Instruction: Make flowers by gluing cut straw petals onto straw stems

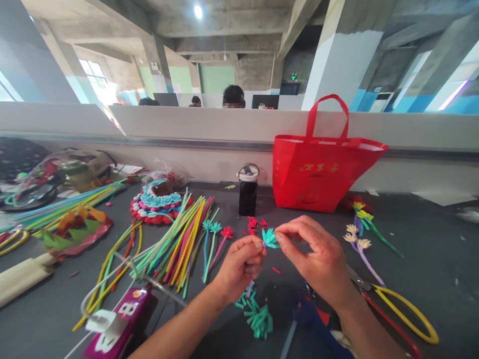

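Note:
A small teal flower (269, 238) of fuzzy pipe-cleaner pieces is held up in front of me. My left hand (242, 263) is closed in a pinch at its purple base, and a purple stem (250, 288) shows below the fist. My right hand (316, 254) pinches the tips of the teal petals between thumb and forefinger. Under my hands lies a pile of short teal pieces (259, 319). Short red pieces (253, 224) lie just beyond the flower. Finished teal flowers (215, 228) and a red flower (226, 233) on stems rest left of my left hand.
A fan of coloured pipe cleaners (183, 239) spreads at left, near a purple power strip (121, 326). A bottle (248, 175) with a phone (248, 198) against it and a red bag (318, 172) stand behind. A cutting tool with a yellow handle (415, 316) lies at right.

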The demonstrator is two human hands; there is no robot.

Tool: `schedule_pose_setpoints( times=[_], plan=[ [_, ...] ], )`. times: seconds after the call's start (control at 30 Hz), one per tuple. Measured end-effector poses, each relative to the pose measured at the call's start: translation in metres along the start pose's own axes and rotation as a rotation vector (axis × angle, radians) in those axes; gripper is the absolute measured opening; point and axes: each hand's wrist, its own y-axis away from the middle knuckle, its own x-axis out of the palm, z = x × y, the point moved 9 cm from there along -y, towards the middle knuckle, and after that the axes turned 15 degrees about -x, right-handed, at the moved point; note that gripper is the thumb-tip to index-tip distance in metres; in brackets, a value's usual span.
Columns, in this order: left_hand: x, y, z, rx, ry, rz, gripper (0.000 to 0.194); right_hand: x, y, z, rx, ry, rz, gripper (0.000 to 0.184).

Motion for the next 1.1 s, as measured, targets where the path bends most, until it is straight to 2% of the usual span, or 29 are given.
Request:
schedule_pose_setpoints(
  times=[0.2, 0.5, 1.1],
  plan=[
    [-0.003, 0.0, -0.003, 0.002, 0.074, -0.002, 0.022, -0.006, 0.0, 0.007, -0.047, -0.013, -0.034, 0.004],
    [-0.004, -0.001, -0.002, -0.002, 0.062, 0.007, 0.023, 0.009, -0.001, 0.015, -0.155, 0.104, 0.052, 0.006],
    [0.001, 0.0, -0.001, 0.0, 0.049, 0.063, 0.018, 0.011, 0.0, 0.012, -0.148, 0.116, 0.062, 0.007]
  ],
)
